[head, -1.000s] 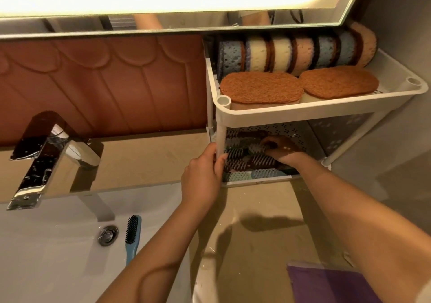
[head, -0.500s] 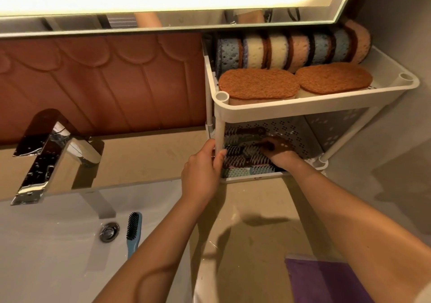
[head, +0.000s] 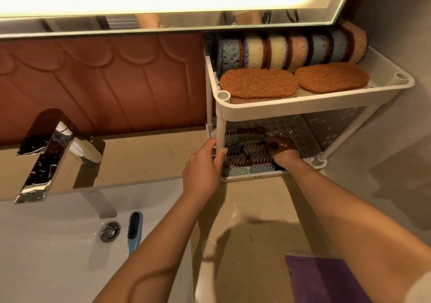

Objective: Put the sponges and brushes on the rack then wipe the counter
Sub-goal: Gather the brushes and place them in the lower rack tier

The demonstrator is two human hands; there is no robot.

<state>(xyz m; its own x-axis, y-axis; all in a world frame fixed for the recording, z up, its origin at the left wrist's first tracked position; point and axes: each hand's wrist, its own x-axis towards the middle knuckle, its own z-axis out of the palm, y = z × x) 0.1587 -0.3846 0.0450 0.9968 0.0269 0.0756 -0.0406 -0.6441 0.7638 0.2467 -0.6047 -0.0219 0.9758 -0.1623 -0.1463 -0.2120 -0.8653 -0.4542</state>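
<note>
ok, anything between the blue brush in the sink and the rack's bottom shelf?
Only the hands: left hand grips the rack's front post, right hand sits inside the bottom shelf among other brushes. The blue brush lies free.

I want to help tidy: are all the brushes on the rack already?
No, one blue brush lies in the sink beside the drain, not on the rack.
</note>
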